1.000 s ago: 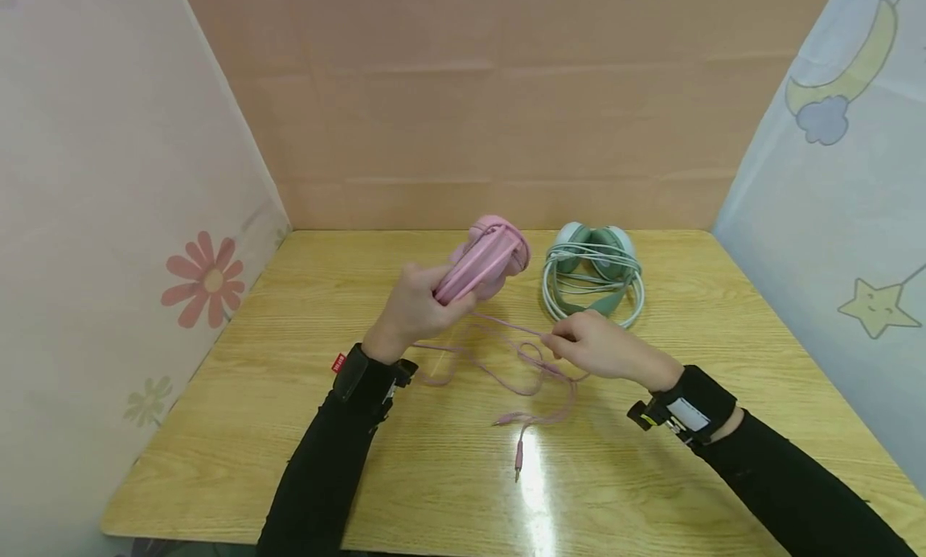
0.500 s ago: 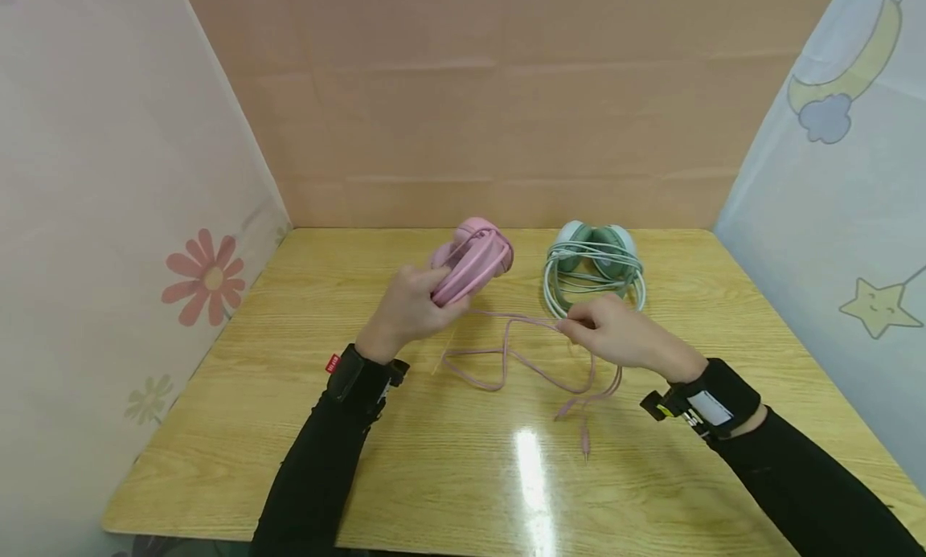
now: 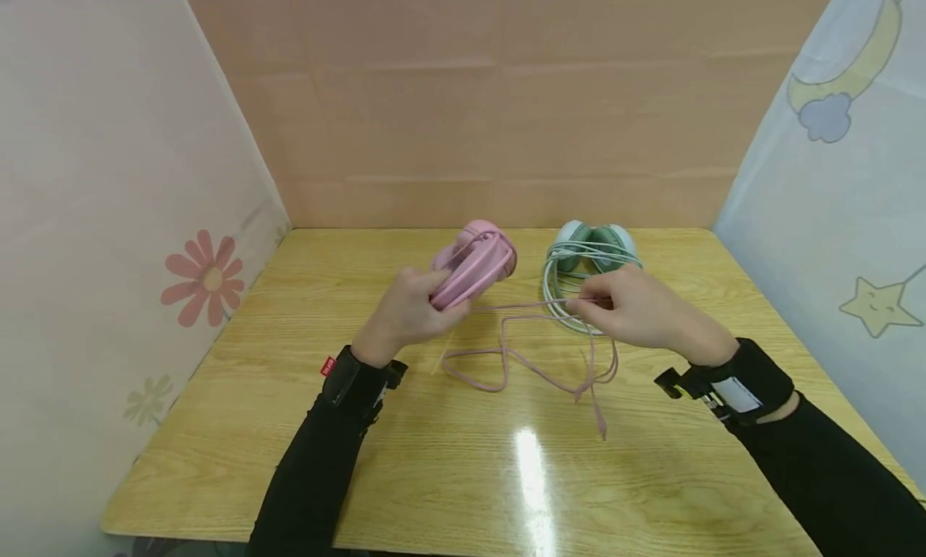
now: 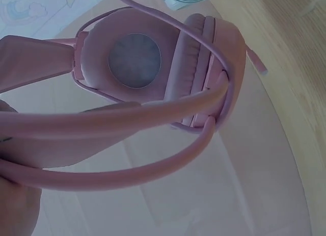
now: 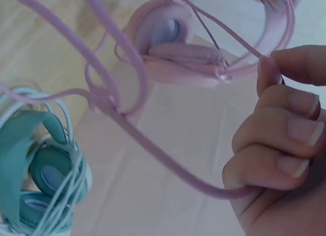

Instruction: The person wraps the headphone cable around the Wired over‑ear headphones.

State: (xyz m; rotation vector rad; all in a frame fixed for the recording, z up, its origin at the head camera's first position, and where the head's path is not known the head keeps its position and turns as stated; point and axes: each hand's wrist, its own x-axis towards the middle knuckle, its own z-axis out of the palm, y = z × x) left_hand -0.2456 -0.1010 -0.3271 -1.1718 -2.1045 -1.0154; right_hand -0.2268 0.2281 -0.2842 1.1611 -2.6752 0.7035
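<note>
My left hand [image 3: 405, 312] grips pink headphones [image 3: 473, 264] by the folded headband, lifted above the wooden table [image 3: 289, 428]. The left wrist view shows the pink headphones [image 4: 153, 78] close up, ear pad facing the camera. My right hand [image 3: 629, 308] pinches the pink cable [image 3: 535, 364], which runs taut from the headphones to my fingers, then hangs in loops with its plug [image 3: 600, 424] near the table. In the right wrist view my curled fingers [image 5: 285, 144] hold the pink cable [image 5: 153, 149]. Green headphones [image 3: 589, 255] with their pale cable wound round them lie just behind my right hand.
Patterned panels wall the table on the left, back and right. The green headphones [image 5: 41, 175] lie below the cable in the right wrist view. A glare spot [image 3: 531, 468] marks the table's front middle.
My right hand has risen and moved back and to the right with the pink cable, drawing it taut. The loose loops and plug shifted right. The left hand stayed almost still.
</note>
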